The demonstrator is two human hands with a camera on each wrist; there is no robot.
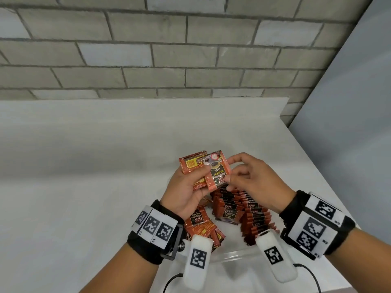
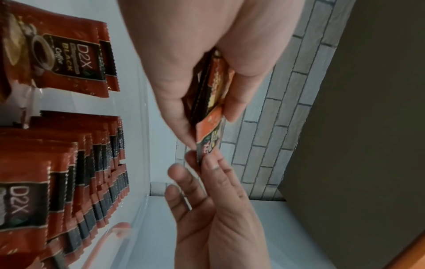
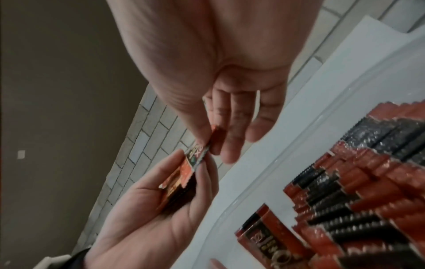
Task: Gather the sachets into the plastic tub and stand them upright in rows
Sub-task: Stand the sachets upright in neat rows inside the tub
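Observation:
Above the clear plastic tub (image 1: 232,255), my left hand (image 1: 200,172) grips a small stack of red-and-black coffee sachets (image 1: 190,166). My right hand (image 1: 231,177) pinches the near corner of the top sachet (image 1: 218,174), which lies face up and skewed across the stack. The left wrist view shows the stack (image 2: 215,94) edge-on between thumb and fingers, with my right hand's fingertips (image 2: 207,160) on its end. Inside the tub, several sachets stand upright in rows (image 1: 237,208), (image 2: 80,172), (image 3: 368,182). A few loose sachets (image 1: 201,225) lie flat at the tub's left side.
The tub sits on a white tabletop (image 1: 84,166) near its right edge. A grey brick wall (image 1: 148,49) runs behind the table, and a plain grey panel (image 1: 359,123) stands to the right. A black cable (image 1: 311,275) trails at the near edge.

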